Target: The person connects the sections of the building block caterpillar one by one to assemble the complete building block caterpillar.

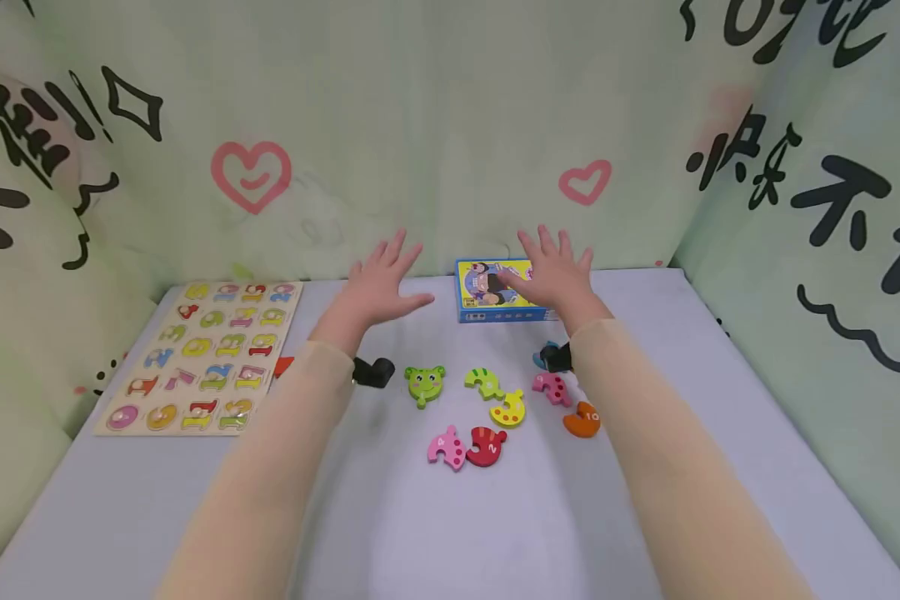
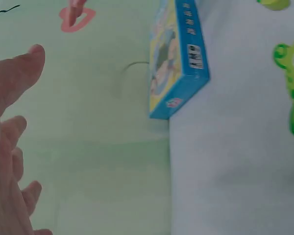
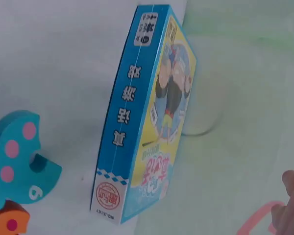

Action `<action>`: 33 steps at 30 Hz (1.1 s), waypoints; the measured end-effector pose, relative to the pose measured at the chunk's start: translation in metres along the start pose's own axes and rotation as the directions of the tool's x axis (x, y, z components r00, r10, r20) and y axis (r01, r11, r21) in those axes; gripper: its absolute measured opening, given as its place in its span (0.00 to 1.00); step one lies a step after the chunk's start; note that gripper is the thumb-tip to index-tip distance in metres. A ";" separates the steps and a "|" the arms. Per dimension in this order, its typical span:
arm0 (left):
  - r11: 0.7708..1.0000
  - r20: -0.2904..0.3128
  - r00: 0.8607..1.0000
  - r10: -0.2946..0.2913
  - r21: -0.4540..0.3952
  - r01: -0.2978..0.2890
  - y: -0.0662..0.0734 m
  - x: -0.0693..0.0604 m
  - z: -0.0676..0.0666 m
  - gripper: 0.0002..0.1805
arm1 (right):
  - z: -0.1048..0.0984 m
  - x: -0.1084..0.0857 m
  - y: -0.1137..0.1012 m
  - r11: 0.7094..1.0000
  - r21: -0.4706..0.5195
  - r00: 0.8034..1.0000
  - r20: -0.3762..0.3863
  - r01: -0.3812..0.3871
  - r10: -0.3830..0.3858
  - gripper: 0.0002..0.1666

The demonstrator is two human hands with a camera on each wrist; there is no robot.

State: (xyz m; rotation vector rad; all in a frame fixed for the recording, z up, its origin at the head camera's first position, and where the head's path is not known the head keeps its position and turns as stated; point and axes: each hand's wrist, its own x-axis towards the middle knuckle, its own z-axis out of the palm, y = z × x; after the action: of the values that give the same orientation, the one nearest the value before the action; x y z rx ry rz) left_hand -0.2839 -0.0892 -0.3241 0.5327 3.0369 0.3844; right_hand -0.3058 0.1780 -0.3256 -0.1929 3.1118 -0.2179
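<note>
Both hands are raised over the far part of the table with fingers spread and nothing in them. The left hand (image 1: 378,287) is above the table left of a blue and yellow box (image 1: 498,292). My right hand (image 1: 555,279) is in front of the box's right part, hiding some of it. Nearer lie a green frog-like head piece (image 1: 425,384), a green curved piece (image 1: 484,383), a yellow spotted one (image 1: 508,410), a pink one (image 1: 446,448) and a red one (image 1: 486,447). Below the right wrist are another pink piece (image 1: 552,388), an orange piece (image 1: 582,420) and a blue piece (image 3: 14,161).
A wooden number board (image 1: 195,358) lies at the table's left, with colourful numbers on it. Part of a red-orange piece (image 1: 282,366) shows beside it, mostly behind the left sleeve. Pale curtains (image 1: 420,125) with hearts and black writing stand around the table (image 1: 525,533).
</note>
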 end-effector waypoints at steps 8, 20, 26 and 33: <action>0.986 0.118 0.993 0.026 -0.164 -0.007 -0.011 -0.039 0.053 0.42 | 0.030 -0.033 0.014 0.996 0.083 0.999 0.029 0.028 -0.030 0.51; 0.907 0.291 0.956 -0.018 -0.399 0.139 -0.022 -0.059 0.094 0.30 | 0.045 -0.083 0.010 0.959 0.263 0.991 0.047 0.107 -0.123 0.50; 0.920 0.304 0.952 -0.019 -0.368 0.136 -0.022 -0.057 0.103 0.31 | 0.048 -0.105 0.004 0.923 0.359 0.983 0.069 0.136 -0.172 0.49; 0.947 0.278 0.960 0.021 -0.313 0.070 -0.019 -0.058 0.111 0.31 | 0.058 -0.131 0.001 0.895 0.416 0.974 0.078 0.161 -0.212 0.48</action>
State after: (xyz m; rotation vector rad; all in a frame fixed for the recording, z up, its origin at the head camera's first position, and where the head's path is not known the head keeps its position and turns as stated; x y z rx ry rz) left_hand -0.2269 -0.1002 -0.4366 0.4781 2.6352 0.7198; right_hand -0.1747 0.1870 -0.3819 -0.4738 2.8397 -0.8153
